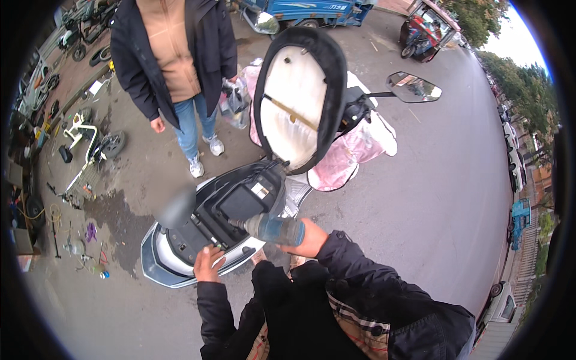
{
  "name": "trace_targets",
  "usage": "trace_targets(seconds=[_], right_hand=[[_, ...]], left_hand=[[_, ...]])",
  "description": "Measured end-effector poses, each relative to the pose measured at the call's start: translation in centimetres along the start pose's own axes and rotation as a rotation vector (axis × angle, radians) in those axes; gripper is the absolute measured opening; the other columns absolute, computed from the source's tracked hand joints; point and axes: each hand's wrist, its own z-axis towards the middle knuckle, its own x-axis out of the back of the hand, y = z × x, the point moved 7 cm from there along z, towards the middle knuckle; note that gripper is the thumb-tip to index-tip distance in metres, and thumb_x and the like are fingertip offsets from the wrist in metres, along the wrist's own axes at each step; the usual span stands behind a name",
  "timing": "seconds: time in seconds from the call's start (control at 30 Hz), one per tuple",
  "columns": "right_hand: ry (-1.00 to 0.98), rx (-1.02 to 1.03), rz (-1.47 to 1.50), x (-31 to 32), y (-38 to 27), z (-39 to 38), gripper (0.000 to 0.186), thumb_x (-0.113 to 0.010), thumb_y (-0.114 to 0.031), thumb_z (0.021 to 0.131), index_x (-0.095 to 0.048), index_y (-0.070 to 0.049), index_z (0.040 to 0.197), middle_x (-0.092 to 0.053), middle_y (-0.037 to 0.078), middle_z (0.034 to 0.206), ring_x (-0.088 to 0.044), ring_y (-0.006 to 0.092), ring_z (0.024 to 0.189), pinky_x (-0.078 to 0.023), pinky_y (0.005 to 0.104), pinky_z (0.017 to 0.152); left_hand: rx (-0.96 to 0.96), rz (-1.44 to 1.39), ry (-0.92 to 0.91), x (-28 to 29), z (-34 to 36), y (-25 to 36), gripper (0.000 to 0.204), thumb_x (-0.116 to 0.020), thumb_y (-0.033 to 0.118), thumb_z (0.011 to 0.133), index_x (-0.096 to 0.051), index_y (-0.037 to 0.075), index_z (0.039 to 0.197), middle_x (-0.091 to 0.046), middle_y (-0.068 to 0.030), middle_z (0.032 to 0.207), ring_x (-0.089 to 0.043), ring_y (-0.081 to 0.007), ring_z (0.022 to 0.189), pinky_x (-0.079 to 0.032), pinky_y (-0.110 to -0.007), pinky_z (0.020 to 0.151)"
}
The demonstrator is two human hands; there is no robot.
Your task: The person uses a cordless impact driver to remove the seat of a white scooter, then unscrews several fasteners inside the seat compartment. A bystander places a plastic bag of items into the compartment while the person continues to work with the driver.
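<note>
A white and grey scooter [157,277] stands before me with its seat [294,114] tipped up, so the pale underside shows. In the storage well beneath is a black cover [243,201] with a white label. My right hand [312,239] grips a blue and grey cordless drill [275,230] by its rear end. The drill points left, over the near side of the well; whether its tip touches anything I cannot tell. At the scooter's near rear edge my left hand [208,264] is open, fingers spread, close to the inner black panel [187,241]. A blurred grey rounded shape [177,207] covers part of the far rear edge.
Across the scooter stands a person [174,66] in a dark jacket, with a plastic bag [234,105] beside one hand. A pink padded cover [351,153] hangs at the scooter's front near a mirror [415,87]. A stripped white bike frame [87,147] and scattered tools lie left.
</note>
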Motion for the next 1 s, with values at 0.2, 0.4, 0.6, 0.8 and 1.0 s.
trace_targets(seconds=[0.2,0.4,0.6,0.8,1.0], right_hand=[[0.020,0.009,-0.069,4.7,4.8,-9.6,0.035,-0.082,-0.013,0.074,-0.071,0.002,0.104,-0.074,0.019,0.088,-0.072,0.0264,0.078,-0.056,0.0381,0.077],[0.148,0.028,-0.101,9.8,11.0,-17.3,0.032,-0.081,-0.017,0.073,-0.069,0.002,0.097,-0.072,0.019,0.082,-0.068,0.0291,0.072,-0.055,0.0397,0.071],[0.249,-0.033,-0.059,12.7,15.0,-24.2,0.026,-0.078,-0.013,0.074,-0.069,0.001,0.095,-0.072,0.015,0.081,-0.065,0.0233,0.071,-0.054,0.0392,0.070],[0.370,-0.103,-0.045,11.5,15.6,-28.3,0.026,-0.075,-0.012,0.074,-0.068,0.001,0.096,-0.071,0.016,0.082,-0.064,0.0252,0.073,-0.053,0.0391,0.072],[0.269,-0.066,-0.089,4.9,13.9,-26.6,0.036,-0.077,-0.018,0.074,-0.071,0.001,0.104,-0.073,0.022,0.090,-0.070,0.0368,0.084,-0.055,0.0420,0.080]], left_hand=[[-0.133,0.042,-0.015,-2.2,-2.7,0.9,0.053,-0.067,0.046,0.097,-0.064,0.000,0.122,-0.071,-0.0149,0.107,-0.071,-0.0242,0.096,-0.059,-0.039,0.083],[-0.227,0.036,-0.088,-10.5,-9.9,-0.4,0.051,-0.065,0.045,0.099,-0.062,0.000,0.124,-0.068,-0.0161,0.115,-0.069,-0.0238,0.099,-0.059,-0.039,0.082],[-0.252,0.028,-0.151,-13.4,-16.5,-1.8,0.052,-0.065,0.045,0.100,-0.061,0.000,0.126,-0.066,-0.0161,0.121,-0.067,-0.0242,0.101,-0.057,-0.038,0.083],[-0.224,-0.080,-0.158,-11.4,-18.6,-1.8,0.067,-0.064,0.051,0.098,-0.051,0.001,0.140,-0.059,-0.0162,0.125,-0.061,-0.0232,0.105,-0.054,-0.039,0.087],[-0.017,-0.438,-0.067,-3.3,-18.8,-3.3,0.075,-0.069,0.057,0.093,-0.048,0.003,0.141,-0.049,-0.0126,0.137,-0.054,-0.0222,0.114,-0.052,-0.036,0.090]])
